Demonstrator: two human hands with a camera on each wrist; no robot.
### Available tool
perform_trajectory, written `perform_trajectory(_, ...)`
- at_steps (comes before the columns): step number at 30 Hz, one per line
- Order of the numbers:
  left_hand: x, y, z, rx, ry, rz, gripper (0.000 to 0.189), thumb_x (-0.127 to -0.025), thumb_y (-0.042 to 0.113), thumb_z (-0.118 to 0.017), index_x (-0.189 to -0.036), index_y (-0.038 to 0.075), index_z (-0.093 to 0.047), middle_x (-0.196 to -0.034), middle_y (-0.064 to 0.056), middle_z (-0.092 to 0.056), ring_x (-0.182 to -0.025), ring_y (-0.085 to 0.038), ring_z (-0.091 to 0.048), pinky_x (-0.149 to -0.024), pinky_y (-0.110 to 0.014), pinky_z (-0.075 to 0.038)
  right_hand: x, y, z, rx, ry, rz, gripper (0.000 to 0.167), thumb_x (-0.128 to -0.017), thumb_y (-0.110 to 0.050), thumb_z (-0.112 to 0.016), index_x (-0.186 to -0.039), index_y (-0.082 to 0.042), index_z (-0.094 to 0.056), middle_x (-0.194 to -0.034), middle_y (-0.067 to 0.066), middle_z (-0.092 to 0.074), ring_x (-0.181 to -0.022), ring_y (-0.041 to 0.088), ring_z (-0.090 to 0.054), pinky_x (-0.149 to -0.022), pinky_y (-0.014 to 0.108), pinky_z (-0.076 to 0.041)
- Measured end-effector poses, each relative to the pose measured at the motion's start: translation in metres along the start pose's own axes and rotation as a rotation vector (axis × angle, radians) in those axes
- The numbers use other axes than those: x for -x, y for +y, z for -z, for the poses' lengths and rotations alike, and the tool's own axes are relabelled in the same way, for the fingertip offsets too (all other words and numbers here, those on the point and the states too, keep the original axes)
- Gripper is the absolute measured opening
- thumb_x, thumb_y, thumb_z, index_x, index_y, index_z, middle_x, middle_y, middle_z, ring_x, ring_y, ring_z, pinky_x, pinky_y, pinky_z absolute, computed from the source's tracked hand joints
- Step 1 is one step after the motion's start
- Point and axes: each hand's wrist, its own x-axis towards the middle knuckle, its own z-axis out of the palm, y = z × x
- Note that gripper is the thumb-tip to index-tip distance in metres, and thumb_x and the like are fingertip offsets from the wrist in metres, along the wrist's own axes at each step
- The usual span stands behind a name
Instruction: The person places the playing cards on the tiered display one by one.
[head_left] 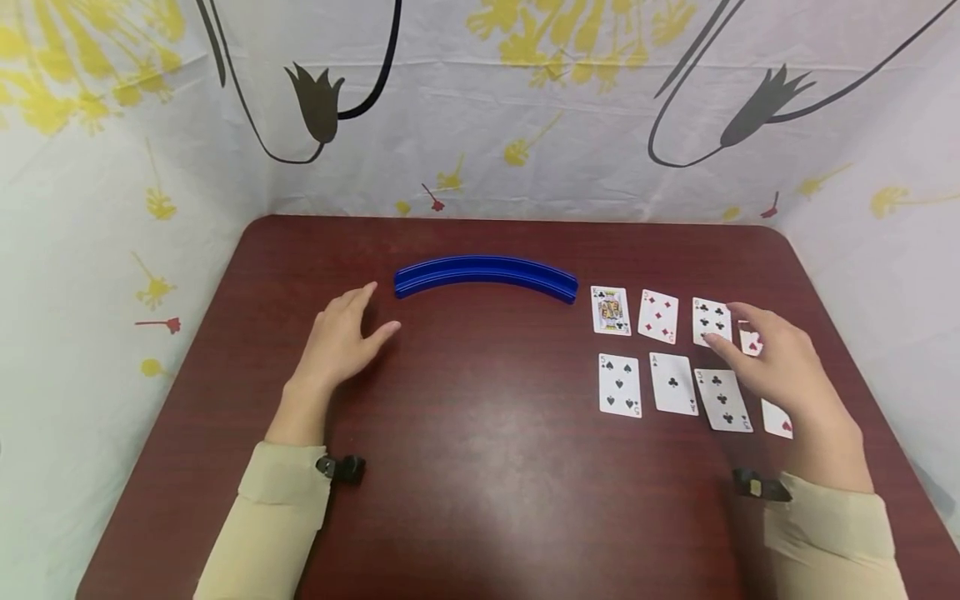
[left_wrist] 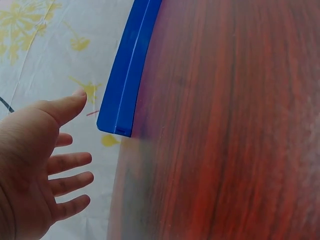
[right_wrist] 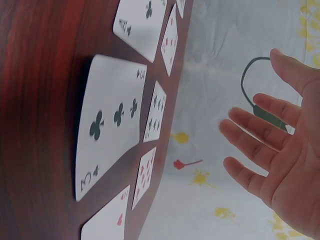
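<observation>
1. Lying face up on the right side of the reddish-brown wooden table (head_left: pixel 465 400), a black-suited king (head_left: pixel 611 311), a five of diamonds (head_left: pixel 658 317), a six of clubs (head_left: pixel 709 320) and a partly covered red card (head_left: pixel 750 343) are arranged in a back row.
2. A nearer row is formed by a five of spades (head_left: pixel 619 385), an ace of clubs (head_left: pixel 673 384), a three of clubs (head_left: pixel 722 402) and a card of hearts (head_left: pixel 777 420), partly hidden in the head view; the three of clubs is turned slightly askew.
3. The right hand (head_left: pixel 783 358) is held over the right end of both rows, with thumb and fingers spread; nothing is grasped, and a gap from the faces below is shown by the right wrist view.
4. A blue curved rack (head_left: pixel 486 269), grooved along its length, is placed left of the back row, its right end near the king.
5. The left hand (head_left: pixel 341 337) is held beside the rack's left end, not touching it; its fingers are extended, its thumb is set apart, and nothing is grasped.
6. Beige sleeves (head_left: pixel 262 525) are worn on both arms, and a small black device (head_left: pixel 348 469) is seen at each wrist.
7. The table is bordered by white cloth (head_left: pixel 480 133), printed with yellow blooms, grey tulips and small red flowers.
</observation>
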Motion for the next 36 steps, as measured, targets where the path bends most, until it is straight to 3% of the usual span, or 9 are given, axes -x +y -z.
perform_trajectory(3,-0.001,0.000,-0.001,0.003,-0.002,0.003,0.080,-0.098,0.049,-0.062,-0.157,0.003,-0.033,-0.155,-0.023,-0.039,-0.143,-0.042,-0.035,-0.115,-0.063,-0.024,0.000,0.006,0.001,0.003,0.009,-0.007,0.058,-0.097,-0.028,-0.068,-0.141,0.005,-0.049,-0.134,0.036,-0.051,-0.124,0.057,-0.043,-0.099,0.069,-0.031)
perform_trajectory(10,-0.005,-0.001,0.000,0.002,-0.006,0.008,0.079,-0.099,0.049,-0.061,-0.157,0.004,-0.033,-0.156,-0.023,-0.038,-0.143,-0.042,-0.034,-0.115,-0.063,-0.023,0.000,0.018,0.004,0.015,-0.006,-0.040,0.062,-0.097,-0.030,-0.068,-0.143,0.005,-0.047,-0.136,0.037,-0.049,-0.125,0.059,-0.042,-0.099,0.071,-0.031)
perform_trajectory(17,-0.007,-0.001,-0.002,0.002,-0.007,0.015,0.079,-0.099,0.049,-0.061,-0.158,0.005,-0.033,-0.156,-0.023,-0.039,-0.143,-0.042,-0.034,-0.115,-0.063,-0.022,-0.001,0.030,0.007,0.025,-0.006,-0.056,0.062,-0.098,-0.029,-0.067,-0.143,0.008,-0.045,-0.133,0.039,-0.049,-0.116,0.057,-0.046,-0.093,0.068,-0.033)
perform_trajectory(24,-0.010,0.000,-0.004,0.005,-0.011,0.019,0.078,-0.099,0.049,-0.061,-0.158,0.006,-0.033,-0.156,-0.022,-0.039,-0.143,-0.041,-0.034,-0.115,-0.062,-0.023,0.000,0.043,0.010,0.041,-0.025,-0.070,0.061,-0.099,-0.030,-0.066,-0.141,0.010,-0.045,-0.130,0.041,-0.048,-0.118,0.062,-0.042,-0.096,0.071,-0.030)
perform_trajectory(36,-0.017,-0.002,-0.008,0.032,0.002,0.022,0.076,-0.099,0.046,-0.063,-0.156,0.004,-0.035,-0.154,-0.022,-0.041,-0.142,-0.040,-0.037,-0.115,-0.058,-0.028,-0.005,0.065,0.011,0.032,-0.013,-0.055,0.057,-0.096,-0.023,-0.070,-0.137,0.010,-0.048,-0.117,0.040,-0.056,-0.105,0.056,-0.053,-0.089,0.064,-0.035)
